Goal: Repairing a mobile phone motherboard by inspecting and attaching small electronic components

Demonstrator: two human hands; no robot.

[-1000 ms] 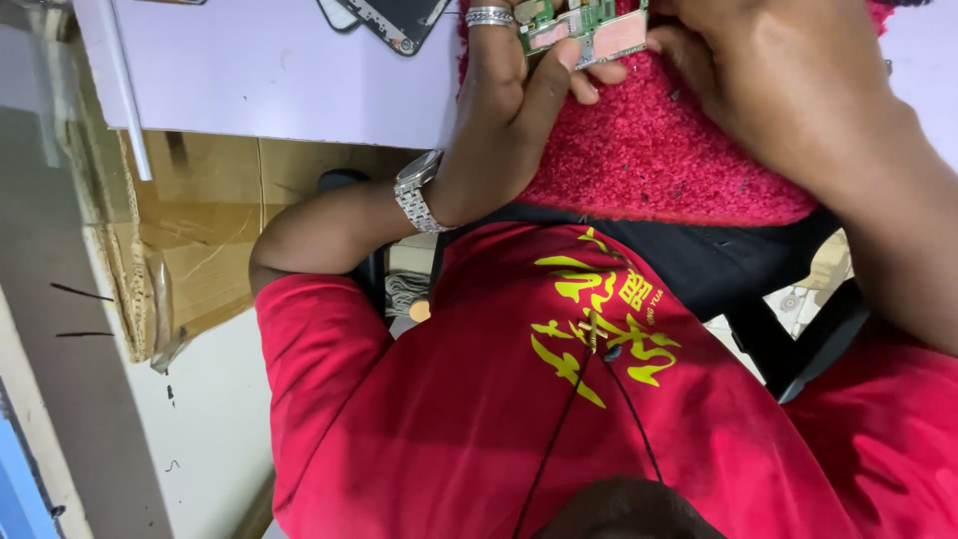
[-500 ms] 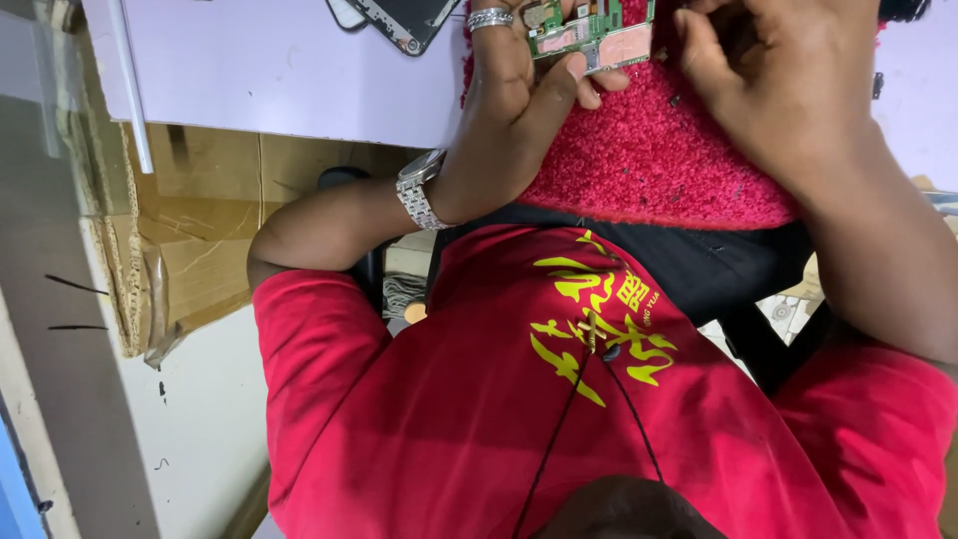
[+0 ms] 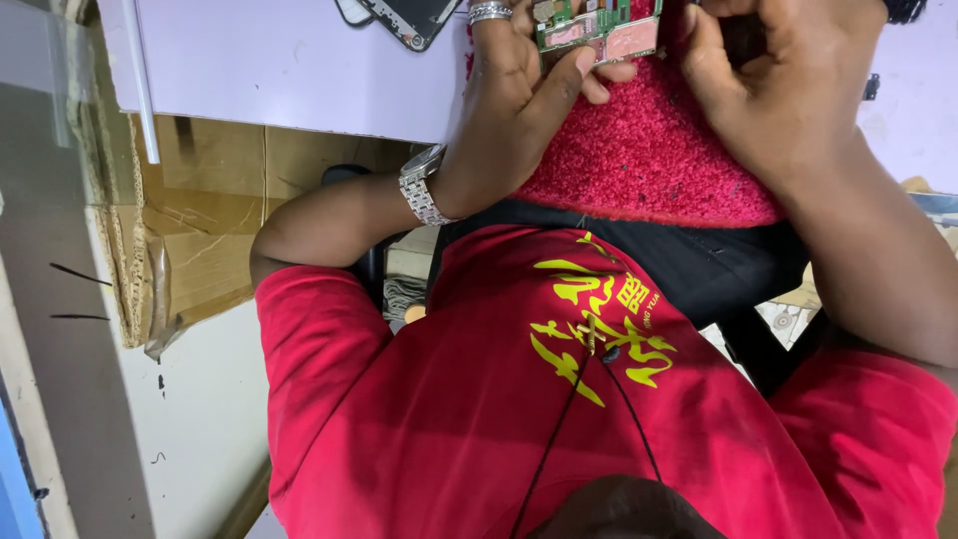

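Over the fuzzy red cloth mat (image 3: 649, 150), the left hand (image 3: 519, 110) is pinching the small green circuit board (image 3: 597, 25) loosely while the right hand (image 3: 778, 90) is curling shut, contents unclear, so the board could be slipping.

On the mat (image 3: 649, 150), the circuit board (image 3: 597, 25) sits at its far edge; left of the mat, on the table (image 3: 279, 70), lies what may be a phone (image 3: 409, 15).

Small green circuit board (image 3: 597, 25), metal shields, flat, over red fuzzy mat (image 3: 649, 150).
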